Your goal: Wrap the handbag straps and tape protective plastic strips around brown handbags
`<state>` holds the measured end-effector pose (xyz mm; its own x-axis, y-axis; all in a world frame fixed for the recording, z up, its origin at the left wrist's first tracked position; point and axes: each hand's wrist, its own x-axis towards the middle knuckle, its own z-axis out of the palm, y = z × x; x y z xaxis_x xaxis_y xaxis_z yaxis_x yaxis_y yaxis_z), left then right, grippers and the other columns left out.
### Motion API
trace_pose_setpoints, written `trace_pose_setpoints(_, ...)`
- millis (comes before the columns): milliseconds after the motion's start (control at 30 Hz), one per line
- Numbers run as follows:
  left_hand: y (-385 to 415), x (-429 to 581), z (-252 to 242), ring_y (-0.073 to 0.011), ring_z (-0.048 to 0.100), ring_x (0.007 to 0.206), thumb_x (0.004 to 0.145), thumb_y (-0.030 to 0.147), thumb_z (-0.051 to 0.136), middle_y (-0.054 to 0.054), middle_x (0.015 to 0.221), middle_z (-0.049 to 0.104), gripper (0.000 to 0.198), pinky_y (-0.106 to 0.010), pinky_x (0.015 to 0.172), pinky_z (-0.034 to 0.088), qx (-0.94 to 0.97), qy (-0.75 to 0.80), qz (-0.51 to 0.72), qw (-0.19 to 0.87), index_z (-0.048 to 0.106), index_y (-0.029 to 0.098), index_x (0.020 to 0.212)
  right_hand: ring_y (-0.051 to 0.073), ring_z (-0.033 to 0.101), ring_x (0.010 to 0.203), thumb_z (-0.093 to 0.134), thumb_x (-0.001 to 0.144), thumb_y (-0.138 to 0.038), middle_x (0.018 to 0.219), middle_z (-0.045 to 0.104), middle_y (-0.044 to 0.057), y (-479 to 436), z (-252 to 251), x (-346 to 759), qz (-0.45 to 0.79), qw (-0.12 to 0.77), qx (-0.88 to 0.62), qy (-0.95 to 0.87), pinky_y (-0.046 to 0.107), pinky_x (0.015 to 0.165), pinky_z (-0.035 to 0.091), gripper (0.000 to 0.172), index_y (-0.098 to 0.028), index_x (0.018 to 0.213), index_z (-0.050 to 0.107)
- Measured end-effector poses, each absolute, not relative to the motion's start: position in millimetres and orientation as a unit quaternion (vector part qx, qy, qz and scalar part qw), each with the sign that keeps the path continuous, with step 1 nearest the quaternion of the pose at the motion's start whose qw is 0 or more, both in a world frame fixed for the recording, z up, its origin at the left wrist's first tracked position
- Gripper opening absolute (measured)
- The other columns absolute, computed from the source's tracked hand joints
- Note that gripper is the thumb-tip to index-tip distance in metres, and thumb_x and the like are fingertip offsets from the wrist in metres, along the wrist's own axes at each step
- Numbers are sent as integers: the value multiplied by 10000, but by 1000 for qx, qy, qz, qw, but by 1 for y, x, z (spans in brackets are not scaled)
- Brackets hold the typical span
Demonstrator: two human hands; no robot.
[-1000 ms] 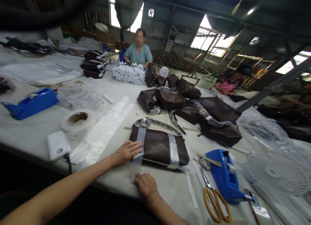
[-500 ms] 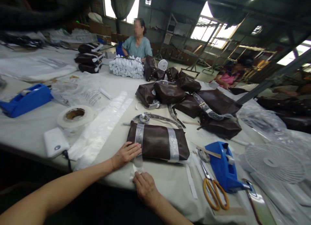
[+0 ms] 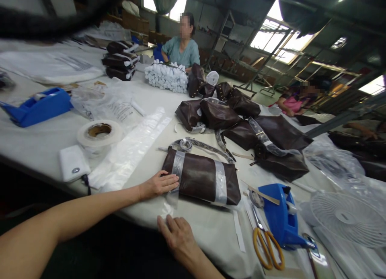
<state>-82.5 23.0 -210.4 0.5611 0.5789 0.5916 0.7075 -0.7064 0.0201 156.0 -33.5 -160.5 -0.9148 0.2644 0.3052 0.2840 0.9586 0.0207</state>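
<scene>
A dark brown handbag (image 3: 197,176) lies on the cloth-covered table, with two clear plastic strips wrapped across it. My left hand (image 3: 159,185) rests flat on its left end, fingers stretched over the left strip (image 3: 178,165). The loose end of that strip (image 3: 172,199) hangs out from the bag toward the table's front edge. Just below this end is my right hand (image 3: 180,236), its fingers slightly bent and apart, with nothing visible in them. A plastic-wrapped strap (image 3: 205,144) curls behind the bag.
Orange-handled scissors (image 3: 267,247), a blue tape dispenser (image 3: 279,214) and a white fan (image 3: 346,218) stand to the right. Leftward are a tape roll (image 3: 84,136), a white power bank (image 3: 72,162) and another blue dispenser (image 3: 45,106). More brown bags (image 3: 220,115) lie behind; a person (image 3: 182,50) sits across.
My right hand has loosened from the strip's loose end and its fingers have parted. My left hand stays on the bag. The camera view has shifted slightly.
</scene>
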Motion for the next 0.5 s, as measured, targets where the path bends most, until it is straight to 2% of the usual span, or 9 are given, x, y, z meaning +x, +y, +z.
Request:
trace_pose_setpoints(100,20,-81,-212,-208,450,1321,964,109,389,-128,1350,565,374,-434,1087,310,-873,-374,-297,100,505,178,1313,145,576,571,379,948,-150,1094,679,119,-20,-120,156,-15,124,-52,-991,289,533,427,423,-206,1359,459)
trace_pose_setpoints(133,20,-81,-212,-207,452,1319,967,111,381,-127,1345,570,375,-435,1087,309,-871,-376,-301,94,503,179,1315,143,606,635,381,959,-157,1110,680,104,-9,-108,154,3,137,-33,-990,281,574,441,415,-208,1365,452)
trace_pose_setpoints(200,19,-80,-210,-209,459,1312,974,134,373,-130,1330,583,372,-443,1088,304,-869,-380,-306,79,493,175,1323,172,643,885,386,972,-160,1170,669,111,20,-96,145,11,168,-69,-983,300,743,466,404,-173,1372,445)
trace_pose_setpoints(267,18,-79,-209,-211,478,1292,980,163,378,-131,1309,599,361,-447,1091,295,-868,-384,-306,66,490,172,1323,230,562,1151,405,985,-255,1303,595,148,49,-100,134,-21,150,-149,-977,387,939,414,435,-151,1407,404)
trace_pose_setpoints(333,18,-77,-207,-205,517,1247,979,177,397,-119,1266,631,328,-435,1093,289,-867,-389,-307,60,523,173,1283,259,430,1310,406,985,-330,1421,490,153,71,-117,125,-52,107,-175,-977,470,1059,306,495,-152,1443,351)
trace_pose_setpoints(400,19,-76,-206,-196,545,1207,975,180,413,-105,1227,654,288,-418,1092,288,-864,-393,-309,59,563,171,1221,261,349,1370,405,982,-367,1474,424,145,81,-138,120,-71,75,-172,-980,511,1110,215,542,-149,1467,300)
trace_pose_setpoints(500,19,-77,-204,-199,518,1234,967,176,421,-113,1246,639,281,-409,1094,284,-861,-398,-311,57,565,158,1208,266,313,1390,406,979,-387,1488,399,154,82,-159,121,-82,64,-176,-979,535,1128,149,586,-127,1481,255)
